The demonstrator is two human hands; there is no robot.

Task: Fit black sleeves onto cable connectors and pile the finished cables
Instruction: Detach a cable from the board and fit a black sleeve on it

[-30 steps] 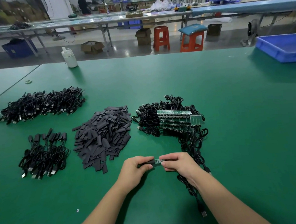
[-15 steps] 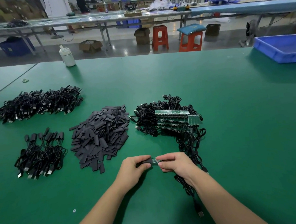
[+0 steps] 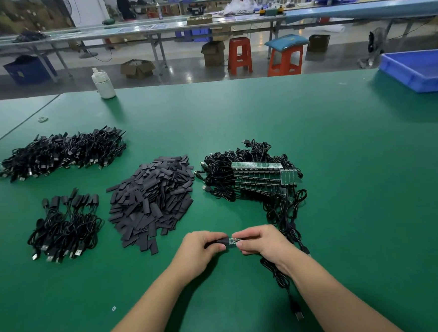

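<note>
Head view: both hands meet low over the green tabletop (image 3: 343, 183), close to its near edge. The left hand (image 3: 201, 247) pinches a short black sleeve (image 3: 222, 242) between thumb and fingers, and the right hand (image 3: 260, 242) pinches the small green circuit-board connector (image 3: 234, 240) of a thin black cable (image 3: 280, 273). Sleeve and connector touch end to end between the two hands; how far the sleeve covers the board is hard to tell. The cable trails under the right wrist toward the near edge, its plug lying flat there.

Just beyond the hands, mid-tabletop, sits a loose heap of flat black sleeves (image 3: 151, 200). To its right is a tangled bundle of black cables with stacked green boards (image 3: 255, 179), touching the cable in hand. Toward the left edge lies a small pile of sleeved black cables (image 3: 64, 226), and behind it a larger, longer pile of black cables (image 3: 61, 153). A white plastic bottle (image 3: 104, 83) stands at the far edge; a blue plastic tray (image 3: 418, 70) sits at the far right corner.
</note>
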